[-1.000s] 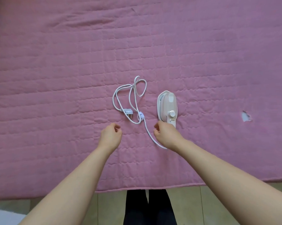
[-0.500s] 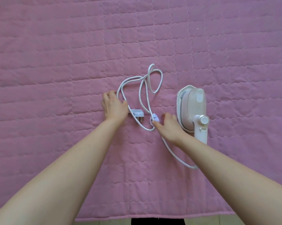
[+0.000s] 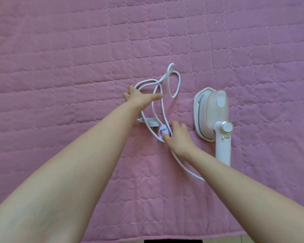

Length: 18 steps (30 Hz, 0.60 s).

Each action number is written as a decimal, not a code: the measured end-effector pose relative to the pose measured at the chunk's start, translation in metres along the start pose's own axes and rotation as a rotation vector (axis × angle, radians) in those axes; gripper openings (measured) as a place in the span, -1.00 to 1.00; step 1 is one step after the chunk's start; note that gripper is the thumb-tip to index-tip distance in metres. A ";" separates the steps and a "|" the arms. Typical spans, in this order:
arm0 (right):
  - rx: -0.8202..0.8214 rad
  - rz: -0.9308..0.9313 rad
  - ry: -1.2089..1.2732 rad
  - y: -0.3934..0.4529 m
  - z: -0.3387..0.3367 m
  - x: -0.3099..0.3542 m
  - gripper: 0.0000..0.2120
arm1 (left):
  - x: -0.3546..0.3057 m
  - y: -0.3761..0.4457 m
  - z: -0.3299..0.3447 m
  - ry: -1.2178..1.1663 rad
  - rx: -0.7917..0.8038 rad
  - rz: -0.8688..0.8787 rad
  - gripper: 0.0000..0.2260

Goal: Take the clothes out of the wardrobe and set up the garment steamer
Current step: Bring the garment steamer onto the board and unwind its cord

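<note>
A white and pale pink handheld garment steamer lies on its side on the pink quilted bed cover, handle pointing toward me. Its white power cord lies in loose loops to the left, with the plug near my left forearm. My left hand rests flat on the cord loops, fingers spread. My right hand pinches the cord at a small round lilac cord clip. No clothes or wardrobe are in view.
The quilted cover fills nearly the whole view. Its near edge runs along the bottom, where a strip of floor and dark trouser legs show.
The view has closed in on the bed. My left hand has gone from beside the plug up onto the cord loops. My right hand has stayed at the cord clip.
</note>
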State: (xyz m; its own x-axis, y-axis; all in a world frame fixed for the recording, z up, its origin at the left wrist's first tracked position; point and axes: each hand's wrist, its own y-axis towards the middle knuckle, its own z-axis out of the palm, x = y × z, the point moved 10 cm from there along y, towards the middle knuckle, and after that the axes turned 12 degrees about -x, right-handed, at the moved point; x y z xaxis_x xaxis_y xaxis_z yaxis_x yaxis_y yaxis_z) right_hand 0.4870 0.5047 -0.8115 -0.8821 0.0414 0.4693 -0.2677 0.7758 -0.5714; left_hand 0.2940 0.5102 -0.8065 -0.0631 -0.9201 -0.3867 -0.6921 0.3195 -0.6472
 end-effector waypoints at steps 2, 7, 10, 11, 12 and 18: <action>0.010 -0.037 -0.031 -0.005 0.004 0.002 -0.76 | 0.000 -0.010 0.008 0.043 0.026 -0.009 0.13; 0.039 -0.116 -0.012 -0.015 0.016 0.005 -0.78 | 0.000 -0.027 0.031 0.184 -0.029 0.046 0.18; 0.045 -0.164 0.043 -0.028 0.015 0.004 -0.62 | 0.007 -0.030 0.027 0.215 -0.162 0.040 -0.01; 0.050 -0.177 0.064 -0.033 0.013 0.005 -0.58 | 0.011 -0.029 0.026 0.227 -0.194 0.042 -0.08; 0.063 -0.193 0.073 -0.039 0.011 0.007 -0.55 | 0.012 -0.028 0.024 0.235 -0.219 0.056 -0.16; 0.070 -0.370 -0.043 -0.061 -0.001 0.018 -0.52 | 0.024 -0.027 0.010 0.174 -0.202 0.084 -0.53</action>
State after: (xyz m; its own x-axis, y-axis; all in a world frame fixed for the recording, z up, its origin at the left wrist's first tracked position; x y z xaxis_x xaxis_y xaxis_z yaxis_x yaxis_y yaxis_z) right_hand 0.4877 0.4592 -0.7674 -0.7357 -0.2617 0.6247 -0.5961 0.6882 -0.4136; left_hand 0.3179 0.4820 -0.8046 -0.2369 -0.9230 -0.3032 -0.8075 0.3606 -0.4669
